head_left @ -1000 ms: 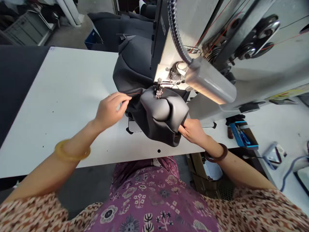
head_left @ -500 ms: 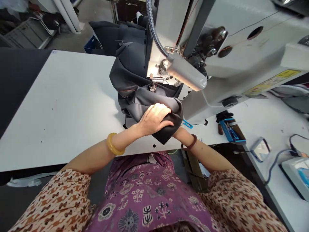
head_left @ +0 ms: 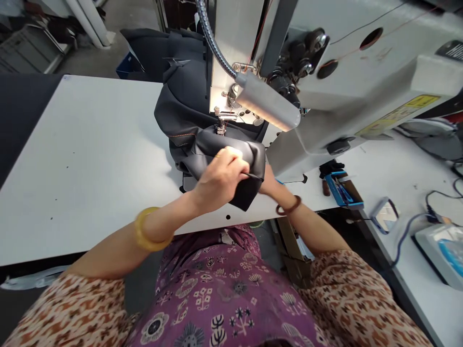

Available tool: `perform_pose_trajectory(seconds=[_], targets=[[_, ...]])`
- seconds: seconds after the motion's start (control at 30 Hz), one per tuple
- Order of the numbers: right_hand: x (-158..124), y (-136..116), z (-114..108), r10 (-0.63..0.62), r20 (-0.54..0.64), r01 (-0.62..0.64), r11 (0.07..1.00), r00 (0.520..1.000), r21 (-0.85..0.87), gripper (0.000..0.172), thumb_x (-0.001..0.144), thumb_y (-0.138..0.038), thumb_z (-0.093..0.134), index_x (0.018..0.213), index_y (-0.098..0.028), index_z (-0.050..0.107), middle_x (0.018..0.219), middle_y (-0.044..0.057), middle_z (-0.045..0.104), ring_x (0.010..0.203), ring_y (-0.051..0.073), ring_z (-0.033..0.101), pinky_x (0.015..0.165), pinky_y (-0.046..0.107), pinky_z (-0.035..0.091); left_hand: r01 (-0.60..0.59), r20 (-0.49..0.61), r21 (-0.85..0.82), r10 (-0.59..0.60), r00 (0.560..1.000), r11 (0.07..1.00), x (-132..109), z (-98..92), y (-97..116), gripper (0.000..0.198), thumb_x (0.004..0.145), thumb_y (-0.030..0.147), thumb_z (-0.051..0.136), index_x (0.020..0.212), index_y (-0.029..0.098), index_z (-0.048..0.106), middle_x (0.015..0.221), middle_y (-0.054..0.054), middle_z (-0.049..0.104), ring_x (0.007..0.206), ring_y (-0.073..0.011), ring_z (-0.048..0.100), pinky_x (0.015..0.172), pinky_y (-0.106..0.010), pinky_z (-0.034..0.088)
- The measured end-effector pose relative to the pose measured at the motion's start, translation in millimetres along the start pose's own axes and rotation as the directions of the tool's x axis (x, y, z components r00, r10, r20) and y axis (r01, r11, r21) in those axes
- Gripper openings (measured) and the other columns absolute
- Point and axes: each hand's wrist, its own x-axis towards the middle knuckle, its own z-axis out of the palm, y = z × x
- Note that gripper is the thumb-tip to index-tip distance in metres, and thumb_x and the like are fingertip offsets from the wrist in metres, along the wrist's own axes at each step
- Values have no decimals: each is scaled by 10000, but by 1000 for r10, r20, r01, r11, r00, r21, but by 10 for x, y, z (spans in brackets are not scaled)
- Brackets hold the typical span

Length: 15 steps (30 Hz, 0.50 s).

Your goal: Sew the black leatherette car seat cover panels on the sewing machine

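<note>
Black leather-like material (head_left: 184, 96) with an orange stitched seam lies bunched on the white sewing table (head_left: 97, 144), part of it beneath the needle and presser foot (head_left: 220, 127) of a large sewing machine (head_left: 325, 91). My left hand (head_left: 222, 178) has its fingers closed on a fold of the material, just in front of the presser foot. On the right side of the same material is my right hand (head_left: 268, 180); its fingers are hidden behind the folds.
A lit lamp (head_left: 267, 101) on a braided neck hangs beside the needle. Right of the machine are a blue box of tools (head_left: 343, 189), a small mirror (head_left: 386, 215) and a white device (head_left: 441, 255). A blue bin (head_left: 125, 66) stands behind the table.
My left hand has gone from lying fairly flat on the material to fingers curled around a fold of it. More of my right hand shows at the material's right edge. The view has shifted slightly.
</note>
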Motion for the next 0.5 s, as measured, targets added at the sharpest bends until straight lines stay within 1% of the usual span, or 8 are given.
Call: perform_pose_trajectory(seconds=[0.03,0.1,0.2,0.27,0.33,0.37,0.4,0.5], targets=[[-6,125,-56,51,-31,-50,998,998,30,433,961,-392,307,754,-121,575,695,68,600,651,168,578,570,287,468,-8,23,-40,9,1000,999,-23,-143,-14,171,921,174,434,801,173,556,865,-61,518,796,-172,514,728,-301,479],[-41,360,-165,125,-106,-110,984,986,136,476,953,-407,214,788,-135,569,717,81,610,694,196,593,584,301,471,-45,114,-54,51,992,998,-53,-346,-40,179,915,162,436,776,171,548,841,-55,517,769,-166,501,704,-296,465],[-110,466,-311,117,-180,-62,957,977,285,349,889,-393,326,945,-162,581,864,79,656,809,220,621,669,332,495,-178,345,19,161,925,984,-25,-350,-51,229,893,122,437,693,161,543,756,-52,525,715,-173,498,667,-304,438],[-127,314,-431,-39,-234,83,980,971,181,351,808,-325,460,1106,-168,560,1085,115,643,989,257,605,777,378,495,-211,492,8,180,852,977,11,-226,-47,238,883,121,459,663,153,543,723,-49,531,674,-165,516,617,-289,422],[-97,55,-576,-301,-206,302,953,931,-30,514,734,-238,540,1244,-179,507,1324,141,524,1218,300,485,922,435,436,-164,555,-29,153,817,986,-7,-110,-54,233,892,152,470,675,152,553,715,-40,543,633,-151,531,564,-275,409],[-62,-78,-647,-425,-131,412,904,896,-115,556,715,-202,549,1269,-190,498,1382,134,477,1281,310,424,972,460,393,-127,542,-59,139,828,990,-54,-74,-68,223,905,168,457,710,153,564,729,-37,557,629,-146,540,554,-269,412],[-15,-195,-711,-517,-44,504,847,855,-169,568,700,-175,546,1266,-192,505,1390,128,472,1298,314,403,997,478,360,-93,492,-94,127,861,991,-132,-52,-94,210,919,175,434,766,155,576,754,-36,577,646,-142,555,564,-262,427],[144,-394,-813,-610,143,626,752,779,-206,502,658,-152,528,1159,-158,565,1240,136,583,1171,296,503,989,478,337,9,200,-84,8,980,996,-493,-6,-270,174,910,160,423,1013,171,563,965,-65,629,905,-171,607,775,-290,499]])
